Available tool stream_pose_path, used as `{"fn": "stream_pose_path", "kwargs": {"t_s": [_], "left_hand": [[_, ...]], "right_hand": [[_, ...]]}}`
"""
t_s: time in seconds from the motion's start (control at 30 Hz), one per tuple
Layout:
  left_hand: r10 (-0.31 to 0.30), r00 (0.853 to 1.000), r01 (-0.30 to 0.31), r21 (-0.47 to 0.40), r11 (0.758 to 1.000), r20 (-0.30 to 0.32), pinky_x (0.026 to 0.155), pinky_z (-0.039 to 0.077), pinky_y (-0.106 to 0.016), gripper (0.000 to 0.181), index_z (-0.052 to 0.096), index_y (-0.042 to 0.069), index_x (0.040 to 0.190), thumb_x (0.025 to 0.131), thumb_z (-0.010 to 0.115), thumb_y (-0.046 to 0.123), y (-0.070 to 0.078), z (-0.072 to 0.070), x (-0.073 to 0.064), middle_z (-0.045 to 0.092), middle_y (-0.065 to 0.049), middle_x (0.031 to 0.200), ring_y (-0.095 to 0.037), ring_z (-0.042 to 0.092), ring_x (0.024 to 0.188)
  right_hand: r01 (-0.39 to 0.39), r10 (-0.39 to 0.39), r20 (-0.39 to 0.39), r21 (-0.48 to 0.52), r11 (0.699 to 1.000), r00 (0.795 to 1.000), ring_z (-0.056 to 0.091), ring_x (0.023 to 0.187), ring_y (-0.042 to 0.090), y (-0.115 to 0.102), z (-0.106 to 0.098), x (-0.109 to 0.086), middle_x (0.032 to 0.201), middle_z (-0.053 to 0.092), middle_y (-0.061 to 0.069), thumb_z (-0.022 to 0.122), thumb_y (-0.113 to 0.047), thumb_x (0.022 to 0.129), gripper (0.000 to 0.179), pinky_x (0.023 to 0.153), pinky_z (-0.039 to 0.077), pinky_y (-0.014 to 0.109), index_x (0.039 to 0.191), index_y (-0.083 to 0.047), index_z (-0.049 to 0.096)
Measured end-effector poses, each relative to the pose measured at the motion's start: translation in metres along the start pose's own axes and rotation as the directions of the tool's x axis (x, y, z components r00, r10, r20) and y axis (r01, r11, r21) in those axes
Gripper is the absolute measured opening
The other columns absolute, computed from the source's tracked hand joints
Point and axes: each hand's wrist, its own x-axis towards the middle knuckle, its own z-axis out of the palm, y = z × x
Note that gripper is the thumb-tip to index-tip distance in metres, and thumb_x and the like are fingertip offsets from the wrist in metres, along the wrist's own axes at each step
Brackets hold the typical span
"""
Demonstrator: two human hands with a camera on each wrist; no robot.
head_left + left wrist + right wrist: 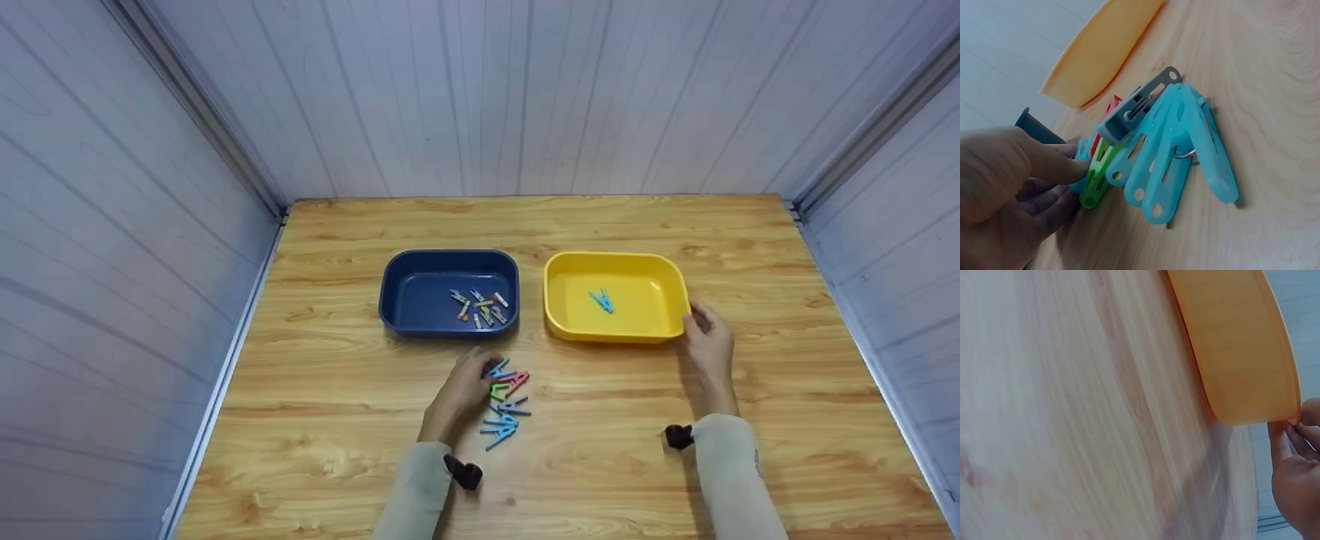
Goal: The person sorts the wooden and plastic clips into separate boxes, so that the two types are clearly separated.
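My left hand (466, 382) is at the far end of a loose row of plastic clothespins. Its thumb and fingers pinch a light blue clothespin (501, 369), which the hand partly hides in the left wrist view. Close to the fingertips lie a green clothespin (1096, 177) and a red clothespin (517, 381). Nearer to me are a grey clothespin (1139, 107) and several light blue clothespins (1171, 146). My right hand (709, 346) grips the right rim of a yellow bin (1244, 354), in which one blue clothespin (601, 301) lies.
A dark blue bin (416, 330) stands left of the yellow one, with several small wooden clothespins (484, 306) at its right side. Both bins rest on a wood-grain table (600, 465). Pale panel walls (480, 97) enclose the back and sides.
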Motion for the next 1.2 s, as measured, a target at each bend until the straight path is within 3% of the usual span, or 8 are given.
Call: {"fn": "stream_pose_path", "kwargs": {"t_s": [0.2,0.47,0.67,0.8,1.07,1.2], "left_hand": [[-0.029,0.999,0.029,-0.036,0.999,-0.016,0.102,0.042,-0.044,0.03,0.063,0.001,0.119,0.09,0.056,-0.003,0.001,0.0,0.001,0.06,-0.013,0.119,-0.028,0.054,0.116],[-0.019,1.0,0.018,-0.092,0.996,-0.014,0.1,0.042,-0.043,0.032,0.062,0.002,0.121,0.09,0.057,-0.001,0.01,-0.004,0.002,0.06,-0.011,0.115,-0.026,0.054,0.112],[-0.008,1.0,0.006,-0.12,0.993,-0.01,0.096,0.046,-0.039,0.031,0.064,0.007,0.121,0.091,0.057,0.002,0.026,-0.009,0.006,0.06,-0.005,0.112,-0.02,0.056,0.106],[-0.002,1.0,0.0,-0.153,0.988,-0.014,0.094,0.046,-0.037,0.032,0.064,0.008,0.12,0.09,0.058,0.003,0.035,-0.011,0.01,0.062,-0.004,0.112,-0.02,0.056,0.105],[0.097,0.991,-0.111,-0.158,0.981,-0.092,0.083,0.05,-0.029,0.03,0.066,0.005,0.116,0.087,0.06,-0.001,0.046,-0.014,0.018,0.064,-0.007,0.108,-0.017,0.059,0.094],[0.101,0.991,-0.116,-0.17,0.979,-0.093,0.081,0.049,-0.027,0.03,0.067,0.005,0.116,0.088,0.06,-0.001,0.053,-0.018,0.022,0.064,-0.007,0.107,-0.017,0.059,0.092]], "right_hand": [[0.06,-0.06,-0.012,-0.037,0.998,0.998,0.053,0.116,0.016,0.002,0.0,0.0,0.135,0.054,0.018,0.053,-0.013,0.097,0.041,0.084,0.041,0.005,0.136,-0.001,0.051],[0.038,-0.038,-0.007,-0.042,0.998,0.999,0.052,0.117,0.017,0.001,0.0,0.001,0.136,0.054,0.017,0.053,-0.014,0.098,0.042,0.086,0.04,0.005,0.138,-0.003,0.049],[0.021,-0.022,-0.007,-0.058,0.998,1.0,0.052,0.109,0.005,0.001,0.0,0.001,0.136,0.054,0.016,0.052,-0.015,0.098,0.041,0.086,0.04,0.006,0.138,-0.004,0.05],[0.005,-0.005,-0.004,-0.026,1.0,1.0,0.052,0.111,0.007,0.001,0.0,0.001,0.136,0.053,0.017,0.052,-0.015,0.098,0.042,0.086,0.041,0.006,0.138,-0.004,0.05],[0.021,-0.021,0.007,-0.004,1.0,1.0,0.052,0.119,0.019,0.001,0.001,0.0,0.138,0.051,0.018,0.051,-0.012,0.098,0.042,0.085,0.042,0.006,0.139,-0.003,0.048],[0.005,-0.005,0.012,0.007,1.0,1.0,0.049,0.125,0.025,-0.003,0.0,-0.001,0.139,0.05,0.017,0.051,-0.011,0.098,0.042,0.086,0.042,0.007,0.139,-0.002,0.047]]}}
